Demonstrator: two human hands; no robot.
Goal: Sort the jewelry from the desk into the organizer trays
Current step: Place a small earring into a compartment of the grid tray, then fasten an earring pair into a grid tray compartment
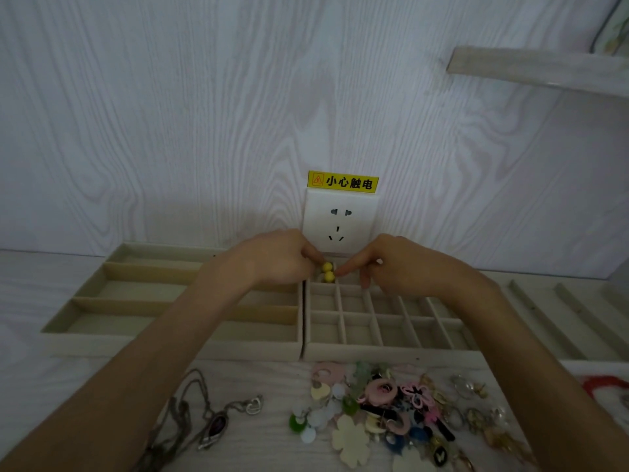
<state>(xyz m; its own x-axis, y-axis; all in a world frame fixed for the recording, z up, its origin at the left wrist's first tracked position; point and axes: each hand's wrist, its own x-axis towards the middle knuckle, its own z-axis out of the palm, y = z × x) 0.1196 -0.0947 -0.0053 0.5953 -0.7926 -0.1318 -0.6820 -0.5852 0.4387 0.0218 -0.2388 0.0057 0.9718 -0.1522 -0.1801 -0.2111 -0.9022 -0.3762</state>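
Two small yellow beads (328,271) sit over the far left cell of the beige grid tray (384,350). My left hand (272,257) and my right hand (388,264) meet there, and fingertips of both pinch the beads from either side. A beige tray with long slots (177,342) lies to the left of the grid tray. On the desk in front lies a heap of colourful jewelry (401,413) and silver necklaces with pendants (218,420).
A wall socket (341,221) with a yellow warning label (343,181) is right behind my hands. Another slotted tray (558,318) lies at the right. A red item (609,386) shows at the right edge. A shelf (537,68) juts from the wall, upper right.
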